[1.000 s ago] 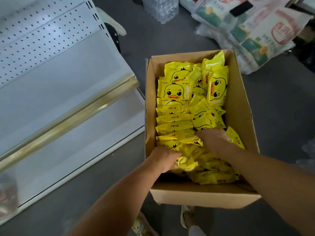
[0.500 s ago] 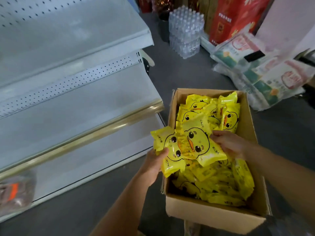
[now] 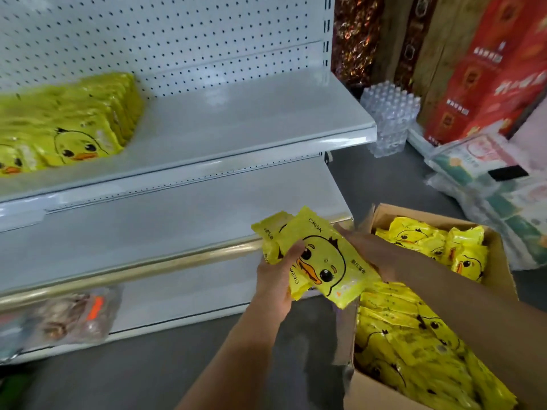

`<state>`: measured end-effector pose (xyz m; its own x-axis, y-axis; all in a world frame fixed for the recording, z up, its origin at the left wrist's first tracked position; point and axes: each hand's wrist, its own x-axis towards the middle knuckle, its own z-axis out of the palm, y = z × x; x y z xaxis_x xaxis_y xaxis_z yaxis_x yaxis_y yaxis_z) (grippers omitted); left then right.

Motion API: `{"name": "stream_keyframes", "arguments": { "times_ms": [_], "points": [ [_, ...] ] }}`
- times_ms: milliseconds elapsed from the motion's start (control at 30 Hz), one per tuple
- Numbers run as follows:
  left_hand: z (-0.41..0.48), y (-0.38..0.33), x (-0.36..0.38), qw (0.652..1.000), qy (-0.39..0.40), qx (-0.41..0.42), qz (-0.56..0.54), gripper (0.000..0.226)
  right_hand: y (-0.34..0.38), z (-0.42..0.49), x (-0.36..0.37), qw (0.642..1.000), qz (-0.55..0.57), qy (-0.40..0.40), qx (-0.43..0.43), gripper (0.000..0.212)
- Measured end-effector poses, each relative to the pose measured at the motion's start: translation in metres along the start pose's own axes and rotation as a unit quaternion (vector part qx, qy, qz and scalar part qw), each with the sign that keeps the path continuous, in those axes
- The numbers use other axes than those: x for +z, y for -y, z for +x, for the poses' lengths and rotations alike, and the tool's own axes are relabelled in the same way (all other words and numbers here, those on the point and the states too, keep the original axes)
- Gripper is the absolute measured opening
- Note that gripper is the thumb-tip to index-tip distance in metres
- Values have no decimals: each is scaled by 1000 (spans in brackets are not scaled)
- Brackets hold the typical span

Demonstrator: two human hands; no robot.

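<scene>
Shelving: white metal shelf unit [image 3: 251,119] with a pegboard back.
Box: brown cardboard box [image 3: 500,261] on the floor off the shelf's right end, full of like packets.
Shelved row: yellow duck-print packets [image 3: 68,128], at the upper board's left end.
Held bundle: yellow plastic duck-face packets [image 3: 322,261], above the box's left edge; long axis runs upper-left to lower-right.
Left hand [image 3: 275,282]: fingers curled round the bundle's left edge; nearer the shelf.
Right hand [image 3: 376,255]: grips the bundle's right edge.
Heading: shelved row lies up-left of the bundle.
</scene>
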<state>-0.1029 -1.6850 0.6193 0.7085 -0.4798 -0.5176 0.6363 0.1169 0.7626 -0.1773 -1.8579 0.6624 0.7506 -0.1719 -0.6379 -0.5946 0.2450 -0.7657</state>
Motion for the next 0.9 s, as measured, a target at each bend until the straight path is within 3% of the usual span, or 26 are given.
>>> {"name": "stream_keyframes", "arguments": {
  "times_ms": [67,167,333,633,800,900],
  "points": [
    [-2,-18,-17,998,-55,13,-16,69,11,5,23,999,-25,42,-22,48],
    [-8,-45,-44,996,-73,34,-40,45,31,6,62,985,-139,38,-91,27],
    [-22,-93,-92,997,-34,63,-34,66,70,16,116,968,-202,36,-142,27],
    [-41,-173,-161,988,-29,138,-55,68,131,29,217,959,-194,-11,-204,37],
    [-42,-200,-186,982,-65,162,-75,70,153,33,250,957,-196,14,-214,34],
    [-38,-213,-195,974,-82,179,-112,63,167,35,255,952,-232,70,-187,32]
  ]
}}
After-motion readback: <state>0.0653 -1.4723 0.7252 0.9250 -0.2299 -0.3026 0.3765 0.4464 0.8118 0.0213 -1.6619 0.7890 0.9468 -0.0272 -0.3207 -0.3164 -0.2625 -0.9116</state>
